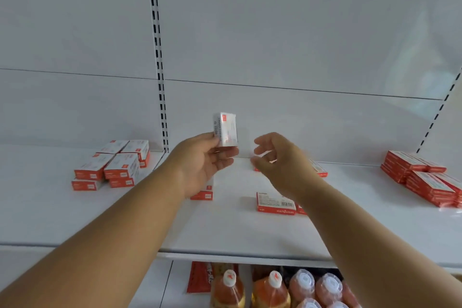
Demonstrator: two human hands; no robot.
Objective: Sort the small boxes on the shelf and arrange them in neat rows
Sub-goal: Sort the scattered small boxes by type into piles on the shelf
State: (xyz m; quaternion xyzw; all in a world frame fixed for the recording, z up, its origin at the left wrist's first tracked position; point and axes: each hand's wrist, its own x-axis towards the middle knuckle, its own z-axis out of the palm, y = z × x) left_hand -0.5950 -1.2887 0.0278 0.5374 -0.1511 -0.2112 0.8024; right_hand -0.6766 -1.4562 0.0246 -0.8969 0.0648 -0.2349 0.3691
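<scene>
My left hand point(205, 162) holds a small white and red box point(226, 129) upright above the white shelf point(225, 227), pinched at its lower end. Just to its right, my right hand point(277, 157) hovers with loosely curled fingers and nothing in it. One red and white box point(275, 204) lies flat below my right wrist. Another box point(203, 194) shows partly under my left hand. A third box point(318, 169) is half hidden behind my right hand.
A pile of like boxes point(112, 166) sits at the shelf's left, and a stacked group point(422, 177) at the far right. A slotted upright point(158, 57) runs up the back panel. Bottles of orange liquid point(270, 287) stand on the shelf below.
</scene>
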